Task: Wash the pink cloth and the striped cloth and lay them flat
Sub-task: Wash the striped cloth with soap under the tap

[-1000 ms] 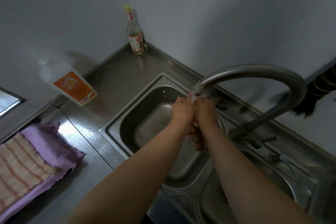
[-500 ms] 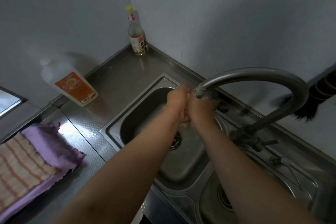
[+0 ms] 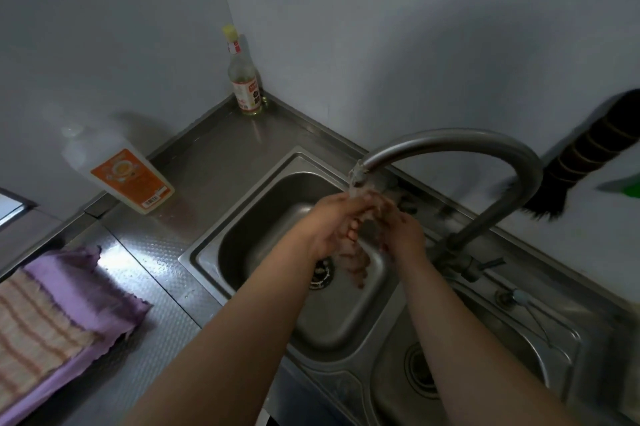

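Note:
The pink cloth (image 3: 69, 287) lies spread flat on the steel counter at the left. On top of it lies the striped cloth (image 3: 31, 332), also flat and partly cut off by the frame edge. Both of my hands are over the left sink basin (image 3: 242, 235), under the tap spout (image 3: 360, 173), where water runs onto them. My left hand (image 3: 329, 221) and my right hand (image 3: 403, 231) are close together, fingers loosely bent and blurred, with nothing in either. Neither hand touches a cloth.
A white detergent bottle (image 3: 121, 173) with an orange label leans against the wall behind the counter. A glass bottle (image 3: 244, 79) stands in the corner. A second basin (image 3: 485, 373) lies at the lower right. A dark brush (image 3: 581, 159) hangs on the right wall.
My hands have kept rubbing under the running water and have come slightly apart, fingers looser. The cloths have not moved.

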{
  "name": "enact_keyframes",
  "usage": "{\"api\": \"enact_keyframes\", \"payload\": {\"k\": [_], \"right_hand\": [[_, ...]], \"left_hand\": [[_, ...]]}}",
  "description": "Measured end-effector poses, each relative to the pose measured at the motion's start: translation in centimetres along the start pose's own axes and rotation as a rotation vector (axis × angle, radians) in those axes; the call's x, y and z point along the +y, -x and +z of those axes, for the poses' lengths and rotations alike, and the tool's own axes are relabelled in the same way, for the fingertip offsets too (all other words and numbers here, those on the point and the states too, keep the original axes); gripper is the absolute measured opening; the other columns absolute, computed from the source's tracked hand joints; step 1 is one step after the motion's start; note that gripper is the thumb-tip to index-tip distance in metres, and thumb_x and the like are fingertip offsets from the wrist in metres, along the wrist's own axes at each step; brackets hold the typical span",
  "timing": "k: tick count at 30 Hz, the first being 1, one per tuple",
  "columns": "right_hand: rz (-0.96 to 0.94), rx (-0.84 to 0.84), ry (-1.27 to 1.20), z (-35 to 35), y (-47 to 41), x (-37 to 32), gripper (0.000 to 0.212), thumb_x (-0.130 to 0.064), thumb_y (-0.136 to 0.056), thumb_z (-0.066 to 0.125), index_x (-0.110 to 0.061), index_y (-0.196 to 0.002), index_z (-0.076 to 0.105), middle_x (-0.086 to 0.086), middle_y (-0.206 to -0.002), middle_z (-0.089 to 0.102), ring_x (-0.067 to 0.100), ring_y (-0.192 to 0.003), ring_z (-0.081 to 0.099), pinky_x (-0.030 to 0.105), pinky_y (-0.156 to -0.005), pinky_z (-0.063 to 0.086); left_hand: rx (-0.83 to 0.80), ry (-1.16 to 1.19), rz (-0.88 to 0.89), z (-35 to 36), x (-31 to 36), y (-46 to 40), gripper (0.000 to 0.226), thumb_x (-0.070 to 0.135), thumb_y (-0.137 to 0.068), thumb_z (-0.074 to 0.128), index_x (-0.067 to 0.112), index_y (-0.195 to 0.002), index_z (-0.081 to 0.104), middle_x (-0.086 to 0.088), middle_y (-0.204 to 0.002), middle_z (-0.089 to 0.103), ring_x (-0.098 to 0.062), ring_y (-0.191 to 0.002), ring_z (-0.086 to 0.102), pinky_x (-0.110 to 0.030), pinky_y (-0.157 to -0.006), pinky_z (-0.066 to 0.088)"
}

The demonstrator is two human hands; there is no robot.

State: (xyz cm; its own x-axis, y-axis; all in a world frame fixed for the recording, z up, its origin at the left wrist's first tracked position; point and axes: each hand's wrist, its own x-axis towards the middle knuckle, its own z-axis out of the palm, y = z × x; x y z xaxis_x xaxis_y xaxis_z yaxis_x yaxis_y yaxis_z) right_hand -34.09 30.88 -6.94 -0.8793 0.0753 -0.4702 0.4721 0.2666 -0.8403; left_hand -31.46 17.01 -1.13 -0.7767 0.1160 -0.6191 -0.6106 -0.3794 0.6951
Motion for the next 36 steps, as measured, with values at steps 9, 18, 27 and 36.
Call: {"api": "enact_keyframes", "payload": {"k": [9, 18, 27, 36], "right_hand": [[0.199, 0.693, -0.464, -6.6, 3.1, 6.5, 0.034, 0.008, -0.087, 0.05, -0.008, -0.117, 0.053, 0.018, -0.128, 0.052, 0.03, -0.12, 0.051, 0.038, -0.107, 0.04], [0.027, 0.572, -0.306, -8.9, 3.1, 4.1, 0.047, 0.002, -0.097, 0.036, -0.01, -0.142, 0.04, 0.007, -0.15, 0.037, 0.024, -0.138, 0.035, 0.023, -0.103, 0.027], [-0.558, 0.268, -0.019, -1.7, 9.7, 0.2, 0.047, -0.003, -0.089, 0.059, -0.019, -0.131, 0.046, -0.009, -0.122, 0.047, 0.005, -0.1, 0.055, 0.017, -0.077, 0.05], [-0.547, -0.221, 0.313, -0.9, 11.8, -3.9, 0.011, -0.031, -0.09, 0.061, -0.032, -0.1, 0.056, -0.016, -0.091, 0.061, -0.002, -0.085, 0.058, 0.015, -0.069, 0.042]], "left_hand": [[-0.039, -0.688, 0.196, -0.3, 1.0, 1.4, 0.032, 0.001, -0.087, 0.059, 0.022, -0.111, 0.064, -0.002, -0.107, 0.071, -0.015, -0.102, 0.068, -0.035, -0.093, 0.053], [0.08, -0.86, 0.367, -0.7, 2.0, 3.1, 0.024, 0.005, -0.085, 0.064, 0.021, -0.102, 0.056, 0.008, -0.089, 0.062, -0.006, -0.085, 0.059, -0.019, -0.071, 0.045], [0.127, -1.125, 0.45, -1.1, 1.8, 4.6, 0.02, 0.026, -0.086, 0.066, 0.021, -0.102, 0.054, 0.009, -0.092, 0.061, -0.006, -0.084, 0.059, -0.02, -0.074, 0.046], [0.007, -0.911, 0.485, -2.8, 2.2, 6.8, 0.027, 0.045, -0.083, 0.068, 0.021, -0.094, 0.061, 0.001, -0.097, 0.067, -0.018, -0.095, 0.065, -0.033, -0.087, 0.052]]}}
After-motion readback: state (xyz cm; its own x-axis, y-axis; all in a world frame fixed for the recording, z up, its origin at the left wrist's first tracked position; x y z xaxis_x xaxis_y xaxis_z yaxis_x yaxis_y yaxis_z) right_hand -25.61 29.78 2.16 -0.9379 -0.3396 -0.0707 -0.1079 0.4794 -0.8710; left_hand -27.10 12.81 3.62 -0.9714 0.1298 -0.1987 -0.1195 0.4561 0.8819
